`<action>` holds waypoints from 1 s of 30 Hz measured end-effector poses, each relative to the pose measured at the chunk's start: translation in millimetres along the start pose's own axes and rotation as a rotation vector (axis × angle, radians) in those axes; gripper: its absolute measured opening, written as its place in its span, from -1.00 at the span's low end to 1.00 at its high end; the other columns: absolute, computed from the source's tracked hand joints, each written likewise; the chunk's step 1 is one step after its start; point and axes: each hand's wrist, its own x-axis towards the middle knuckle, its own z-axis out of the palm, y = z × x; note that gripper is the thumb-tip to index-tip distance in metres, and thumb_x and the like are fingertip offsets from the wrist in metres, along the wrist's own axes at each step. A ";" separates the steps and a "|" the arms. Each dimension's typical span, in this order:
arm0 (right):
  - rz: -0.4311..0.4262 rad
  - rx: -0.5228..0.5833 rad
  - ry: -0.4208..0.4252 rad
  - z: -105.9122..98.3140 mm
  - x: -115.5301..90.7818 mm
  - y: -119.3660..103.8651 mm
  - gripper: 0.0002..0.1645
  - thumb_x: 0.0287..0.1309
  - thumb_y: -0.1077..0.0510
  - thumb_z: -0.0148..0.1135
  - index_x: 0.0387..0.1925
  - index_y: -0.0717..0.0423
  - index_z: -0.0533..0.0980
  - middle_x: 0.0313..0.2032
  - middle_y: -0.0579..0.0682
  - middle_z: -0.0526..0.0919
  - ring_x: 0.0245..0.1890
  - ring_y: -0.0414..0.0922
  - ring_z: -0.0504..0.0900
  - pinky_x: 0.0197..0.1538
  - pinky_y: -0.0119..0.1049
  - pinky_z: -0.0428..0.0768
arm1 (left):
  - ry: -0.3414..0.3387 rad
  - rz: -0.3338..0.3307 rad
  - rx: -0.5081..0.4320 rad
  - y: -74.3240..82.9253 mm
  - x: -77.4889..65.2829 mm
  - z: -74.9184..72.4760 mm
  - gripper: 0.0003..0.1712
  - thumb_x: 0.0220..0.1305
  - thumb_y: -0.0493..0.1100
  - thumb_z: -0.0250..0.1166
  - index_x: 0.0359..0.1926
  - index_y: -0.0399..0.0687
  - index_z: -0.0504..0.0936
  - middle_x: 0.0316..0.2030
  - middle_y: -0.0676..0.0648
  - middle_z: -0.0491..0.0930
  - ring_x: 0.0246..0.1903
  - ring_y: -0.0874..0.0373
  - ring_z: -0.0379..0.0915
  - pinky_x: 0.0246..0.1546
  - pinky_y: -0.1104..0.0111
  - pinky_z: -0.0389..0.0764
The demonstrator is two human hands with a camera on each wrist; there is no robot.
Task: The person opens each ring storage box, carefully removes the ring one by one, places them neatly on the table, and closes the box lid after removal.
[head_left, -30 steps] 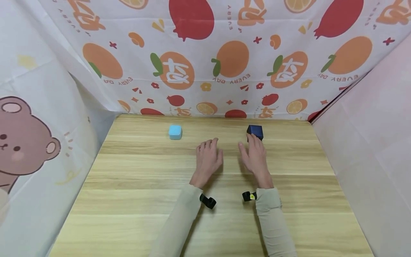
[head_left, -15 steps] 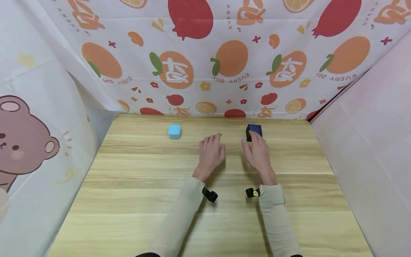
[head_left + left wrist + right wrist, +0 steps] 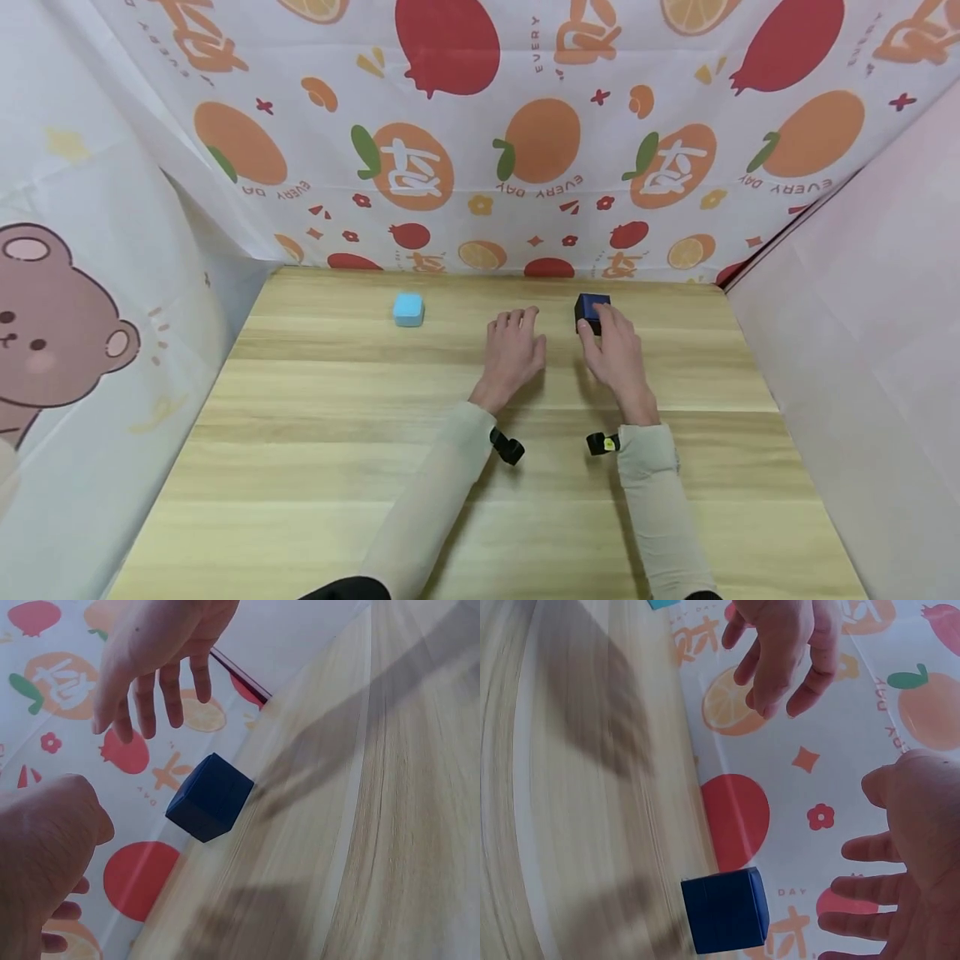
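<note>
Fingers (image 3: 866, 889) of right hand (image 3: 618, 354) and left hand (image 3: 512, 352) are hanging relaxed, empty, the dark-blue cube (image 3: 210, 799) sitting near the right ones, grip not yet made.

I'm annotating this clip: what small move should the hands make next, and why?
Probably ease the right hand down to the dark blue cube: it is the nearer hand, its fingers are open, and both wrist views show them clear of the cube.
</note>
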 end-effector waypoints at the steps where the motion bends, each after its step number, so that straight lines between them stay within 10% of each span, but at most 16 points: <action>1: 0.000 -0.003 0.000 -0.8 1.5 0.9 -0.32 0.51 -0.16 -0.07 0.40 0.21 0.35 0.43 0.33 0.35 0.42 0.32 0.34 0.37 0.34 0.33 | -0.008 0.002 0.002 1.0 1.8 1.0 -0.50 0.40 -0.06 0.19 0.30 -0.08 0.43 0.16 -0.20 0.60 0.20 -0.19 0.48 0.24 -0.05 0.48; 30: -0.093 -0.116 -0.023 -8.9 27.0 33.2 -0.30 0.46 -0.13 0.05 0.39 0.27 0.33 0.34 0.40 0.44 0.27 0.38 0.47 0.19 0.35 0.48 | -0.146 0.081 0.092 24.9 43.6 20.9 -0.41 0.46 0.05 0.14 0.42 0.02 0.32 0.26 -0.11 0.54 0.30 -0.07 0.40 0.40 0.01 0.34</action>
